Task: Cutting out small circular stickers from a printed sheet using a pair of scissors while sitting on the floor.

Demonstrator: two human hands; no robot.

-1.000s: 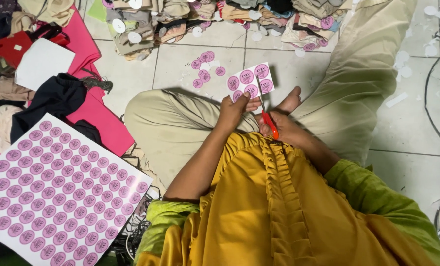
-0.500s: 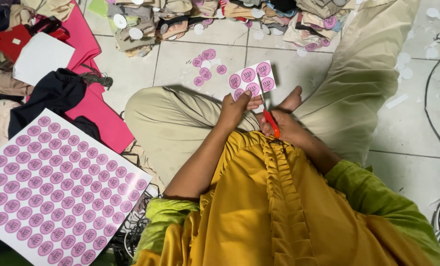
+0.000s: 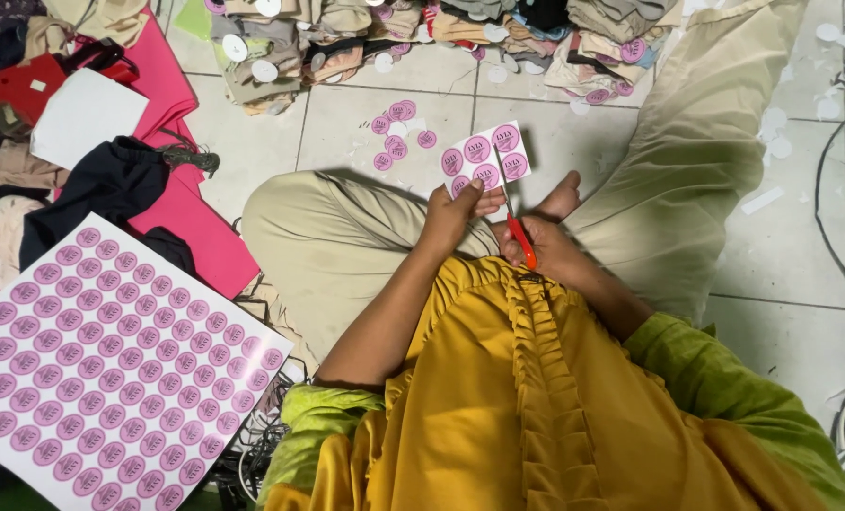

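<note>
Sticker strip [image 3: 485,159] pinched in raised left hand [image 3: 453,213], right hand [image 3: 545,248] clamped on red-handled scissors [image 3: 514,216] cutting it

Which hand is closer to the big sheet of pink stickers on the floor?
Left. The left hand is nearer the big sticker sheet, which lies toward its side. The right hand, holding red scissors, is farther off.

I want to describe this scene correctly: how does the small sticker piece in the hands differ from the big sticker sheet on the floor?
The small sticker piece carries only a few pink circles; the big sticker sheet carries many rows. The piece is held up by the left hand while scissors in the right hand cut it; the sheet lies flat, untouched. Both are white with round pink stickers.
</note>
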